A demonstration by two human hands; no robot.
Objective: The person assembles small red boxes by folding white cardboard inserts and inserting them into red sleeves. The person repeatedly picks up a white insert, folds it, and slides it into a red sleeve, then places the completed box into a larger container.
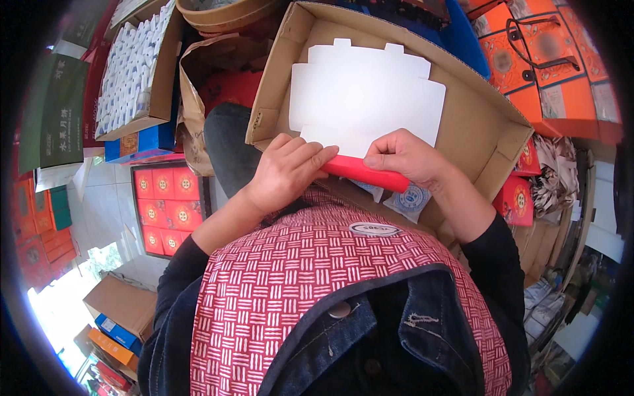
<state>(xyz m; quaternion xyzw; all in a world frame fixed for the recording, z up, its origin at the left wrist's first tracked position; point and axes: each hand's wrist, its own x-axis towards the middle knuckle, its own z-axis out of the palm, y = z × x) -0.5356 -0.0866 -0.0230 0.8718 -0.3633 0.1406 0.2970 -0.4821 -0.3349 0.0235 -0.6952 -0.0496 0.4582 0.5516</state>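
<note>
A white card (pixel 366 99) with a red flap (pixel 370 173) lies partly inside a cardboard tray (pixel 479 99), the flap nearest the wearer's red apron (pixel 317 264). The left hand (pixel 290 170), fingers drawn together, grips the flap's left end; the right hand (pixel 408 158) pinches it toward the right, thumb on top. Bare cardboard opens between the card and the tray's right wall, while the left wall stands close beside the card's edge. Fingers cover parts of the flap, which half hides white-and-blue packets (pixel 408 200) below. Orange boxes (pixel 558 59) are cut off at right; glare washes out the lower left.
</note>
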